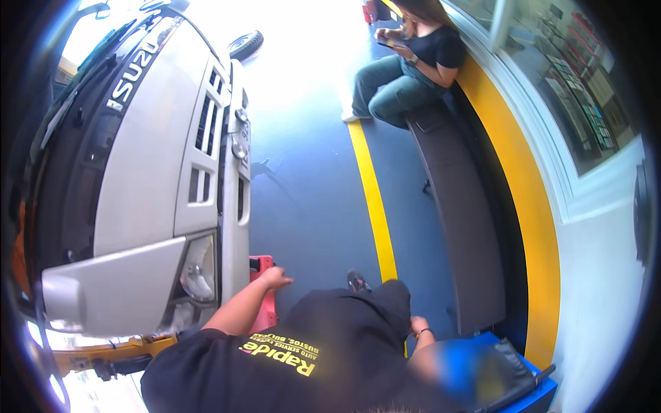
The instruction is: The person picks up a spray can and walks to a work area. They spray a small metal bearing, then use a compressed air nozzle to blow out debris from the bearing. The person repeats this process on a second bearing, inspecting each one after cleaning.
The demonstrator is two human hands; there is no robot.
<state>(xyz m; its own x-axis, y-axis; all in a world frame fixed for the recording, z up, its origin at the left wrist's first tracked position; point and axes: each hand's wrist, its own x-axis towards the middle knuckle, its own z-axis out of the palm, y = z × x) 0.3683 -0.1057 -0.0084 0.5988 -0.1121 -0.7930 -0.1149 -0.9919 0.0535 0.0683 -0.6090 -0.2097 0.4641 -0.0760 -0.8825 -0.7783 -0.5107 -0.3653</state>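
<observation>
Wide fisheye from head height, downward-facing.

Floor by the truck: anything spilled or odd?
One thing: a dark, irregular mark on the blue-grey floor, near the front bumper of the truck. It breaks up the otherwise fairly even surface. Can't tell whether it's a spill, stain or damage.

Bare left hand out front-left, fingers look loosely curled, bare left forearm slanting forward and inward from a black fabric short sleeve. Bare right hand low by the right hip, thin dark band round the wrist (finger pose too small to read). Hands well apart.
</observation>
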